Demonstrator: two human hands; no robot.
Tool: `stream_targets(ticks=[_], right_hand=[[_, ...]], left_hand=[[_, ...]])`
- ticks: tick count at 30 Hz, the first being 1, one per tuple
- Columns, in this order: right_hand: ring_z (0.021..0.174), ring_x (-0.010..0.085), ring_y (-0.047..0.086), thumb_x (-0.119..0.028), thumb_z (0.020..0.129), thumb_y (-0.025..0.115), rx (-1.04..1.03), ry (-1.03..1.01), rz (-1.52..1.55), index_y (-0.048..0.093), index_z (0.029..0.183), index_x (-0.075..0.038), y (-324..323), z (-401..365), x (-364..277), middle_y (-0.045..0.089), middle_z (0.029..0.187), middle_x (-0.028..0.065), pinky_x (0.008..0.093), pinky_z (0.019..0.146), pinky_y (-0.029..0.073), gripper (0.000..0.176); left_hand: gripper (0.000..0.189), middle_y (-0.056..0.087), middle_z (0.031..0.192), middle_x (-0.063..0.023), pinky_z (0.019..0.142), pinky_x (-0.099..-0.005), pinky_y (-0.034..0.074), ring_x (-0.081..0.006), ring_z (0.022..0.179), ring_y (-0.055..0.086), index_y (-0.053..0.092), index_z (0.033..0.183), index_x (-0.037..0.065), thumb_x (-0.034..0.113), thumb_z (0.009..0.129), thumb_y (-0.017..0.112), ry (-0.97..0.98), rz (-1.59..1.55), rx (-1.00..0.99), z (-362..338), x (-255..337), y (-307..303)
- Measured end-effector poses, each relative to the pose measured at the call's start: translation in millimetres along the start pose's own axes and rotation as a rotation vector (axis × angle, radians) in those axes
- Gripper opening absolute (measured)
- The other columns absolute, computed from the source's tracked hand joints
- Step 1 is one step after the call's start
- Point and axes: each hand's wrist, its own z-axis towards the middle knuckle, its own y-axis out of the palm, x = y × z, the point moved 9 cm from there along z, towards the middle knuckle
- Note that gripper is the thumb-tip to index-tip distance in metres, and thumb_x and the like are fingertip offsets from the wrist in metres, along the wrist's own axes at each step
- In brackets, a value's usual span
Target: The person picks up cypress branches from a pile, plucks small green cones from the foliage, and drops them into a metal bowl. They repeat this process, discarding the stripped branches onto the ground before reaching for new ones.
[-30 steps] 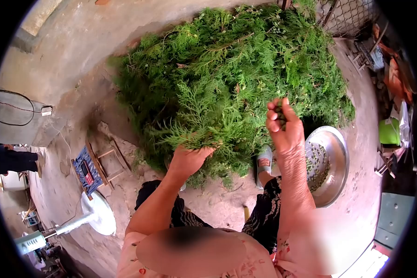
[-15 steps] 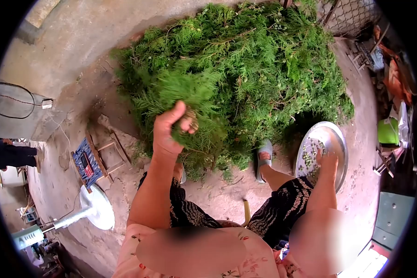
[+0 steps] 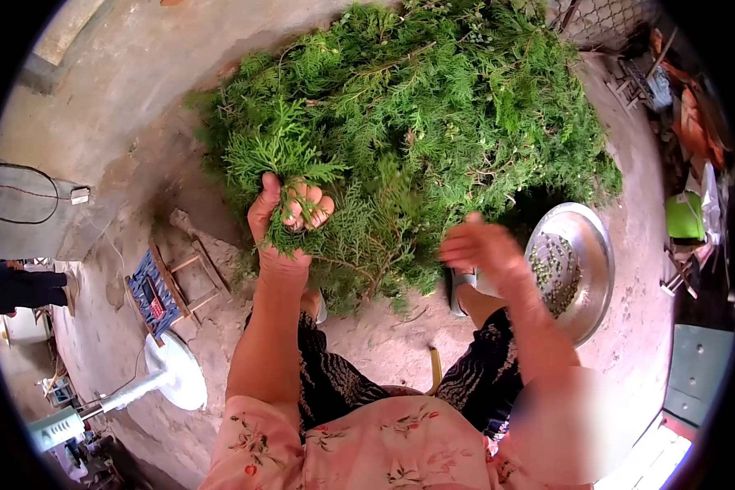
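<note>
Right, status from the head view.

Your left hand (image 3: 288, 224) is fisted around the stem end of a green conifer sprig (image 3: 282, 155), thumb on the near side and fingers curled over the front. The sprig's long axis runs from the fist up and away from your body. Its fronds fan out above the knuckles, against the near edge of the big pile of cut branches (image 3: 433, 106).

Key relation: the sprig sits to the left of your right hand (image 3: 480, 247) and farther from your body. The two are apart, with pile foliage between them. The left hand is the one on the sprig; the right is not touching it.

The right hand is motion-blurred. It hovers palm-down, fingers pointing left toward the sprig, but I cannot tell whether it is open or pinching something small. It sits between the sprig and the metal bowl (image 3: 598, 253), and nearer the bowl.

The bowl is on the ground to your right, just beside the pile's edge, with a scatter of small green bits (image 3: 554, 269) inside.

A sandalled foot (image 3: 463, 282) shows just below the right hand. A small wooden stool (image 3: 167, 286) and a white fan base (image 3: 180, 371) stand off to your left, well apart from both hands.
</note>
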Motion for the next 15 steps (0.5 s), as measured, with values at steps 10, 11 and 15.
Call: stream_targets(ticks=[10,11,15], right_hand=[[0.071,0.0084,0.059,-0.011,0.088,0.051,0.022,-0.188,0.237,0.056,0.105,-0.004,76,5,-17,0.061,0.081,0.0009,0.0240,0.052,0.049,0.020],[0.071,0.0084,0.059,-0.011,0.088,0.051,0.022,-0.192,0.232,0.056,0.105,-0.004,77,3,-22,0.061,0.081,0.0009,0.0240,0.052,0.049,0.020],[0.066,0.0088,0.058,-0.012,0.087,0.052,0.074,-0.277,0.064,0.057,0.108,-0.003,77,-2,-34,0.062,0.079,0.0020,0.0241,0.053,0.050,0.023]], left_hand=[[0.023,0.058,0.071,-0.0075,0.057,-0.0355,0.045,-0.0183,0.060,0.052,0.057,0.086,0.003,0.026,0.087,0.053,-0.124,0.113,0.525,-16,-24,-26],[0.021,0.059,0.071,-0.0087,0.061,-0.0349,0.047,-0.0202,0.064,0.055,0.057,0.087,0.002,0.023,0.087,0.054,-0.190,0.138,0.762,-28,-23,-38],[0.019,0.061,0.084,-0.0088,0.062,-0.0347,0.051,-0.0205,0.072,0.059,0.057,0.098,0.003,0.012,0.081,0.060,-0.220,0.085,0.944,-44,-22,-75]])
